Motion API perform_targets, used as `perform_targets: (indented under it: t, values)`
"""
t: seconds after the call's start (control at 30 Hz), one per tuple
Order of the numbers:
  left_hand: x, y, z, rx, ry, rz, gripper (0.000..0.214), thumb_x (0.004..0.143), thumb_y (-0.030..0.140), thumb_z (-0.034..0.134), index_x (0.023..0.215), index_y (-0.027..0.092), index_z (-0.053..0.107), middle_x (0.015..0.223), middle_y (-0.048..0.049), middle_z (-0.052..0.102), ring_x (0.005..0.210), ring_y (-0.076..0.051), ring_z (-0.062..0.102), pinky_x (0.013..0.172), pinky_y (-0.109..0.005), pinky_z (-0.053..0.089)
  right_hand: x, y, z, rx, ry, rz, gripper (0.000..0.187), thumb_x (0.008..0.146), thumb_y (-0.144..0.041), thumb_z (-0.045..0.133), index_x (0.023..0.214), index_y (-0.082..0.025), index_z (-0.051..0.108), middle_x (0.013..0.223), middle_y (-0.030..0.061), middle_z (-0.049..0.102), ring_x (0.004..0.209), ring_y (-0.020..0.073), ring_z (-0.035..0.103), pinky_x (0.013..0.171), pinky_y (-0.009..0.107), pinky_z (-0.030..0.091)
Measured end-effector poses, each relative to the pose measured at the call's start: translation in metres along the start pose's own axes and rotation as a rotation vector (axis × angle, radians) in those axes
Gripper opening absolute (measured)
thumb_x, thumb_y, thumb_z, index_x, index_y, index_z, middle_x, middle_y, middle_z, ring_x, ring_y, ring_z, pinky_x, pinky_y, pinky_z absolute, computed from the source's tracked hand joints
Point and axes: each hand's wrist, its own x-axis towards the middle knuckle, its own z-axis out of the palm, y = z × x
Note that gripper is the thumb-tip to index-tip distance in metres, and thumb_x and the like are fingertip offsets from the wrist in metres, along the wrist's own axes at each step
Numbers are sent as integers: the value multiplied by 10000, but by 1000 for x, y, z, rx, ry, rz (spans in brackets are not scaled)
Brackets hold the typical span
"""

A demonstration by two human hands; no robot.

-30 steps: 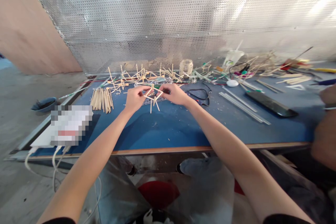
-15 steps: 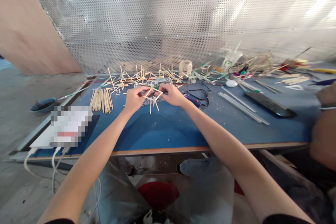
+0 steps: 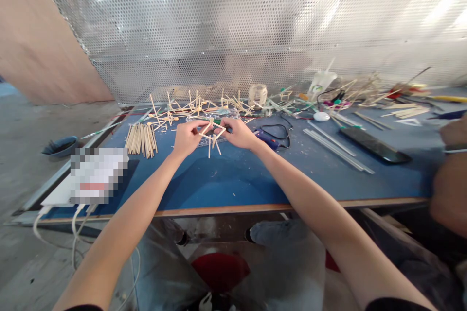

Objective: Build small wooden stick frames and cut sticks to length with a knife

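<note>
Between my two hands, above the blue tabletop [image 3: 215, 189], is a small frame of joined wooden sticks [image 3: 213, 137], roughly diamond-shaped with two sticks pointing down toward me. My left hand [image 3: 188, 137] is closed on its left side, thumb and fingers pinching a stick. On the opposite side, my right hand [image 3: 237, 132] pinches the frame in the same way. Part of each grip is hidden behind the fingers. Just behind my hands lies a clear plastic tray or wrapping [image 3: 202, 141] with something green in it.
A bundle of cut sticks [image 3: 141, 140] lies left, near a white box-like device [image 3: 60, 194] with cables. Behind are several stick frames [image 3: 195, 104] and a glass jar [image 3: 257, 95]. Rightward are a blue tool [image 3: 268, 139], clear rods [image 3: 337, 149], a phone [image 3: 375, 145] and another person's arm [image 3: 450, 180].
</note>
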Motion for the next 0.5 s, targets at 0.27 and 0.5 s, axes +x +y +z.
perform_targets:
  t: [0.27, 0.5]
  values:
    - [1, 0, -1, -22, -21, -12, 263, 896, 461, 721, 946, 230, 837, 748, -13, 785, 486, -86, 516, 491, -239, 373, 1, 0, 1, 8, -19, 23, 386, 893, -513, 646, 716, -220, 469, 631, -46, 468, 632, 122, 381, 604, 282, 285]
    - [1, 1, -1, -24, -17, -10, 253, 895, 442, 731, 932, 216, 838, 751, -18, 788, 476, -80, 508, 488, -242, 356, 1, -5, 0, -32, -28, 40, 398, 908, -529, 616, 716, -222, 452, 640, -41, 467, 639, 123, 373, 623, 288, 282]
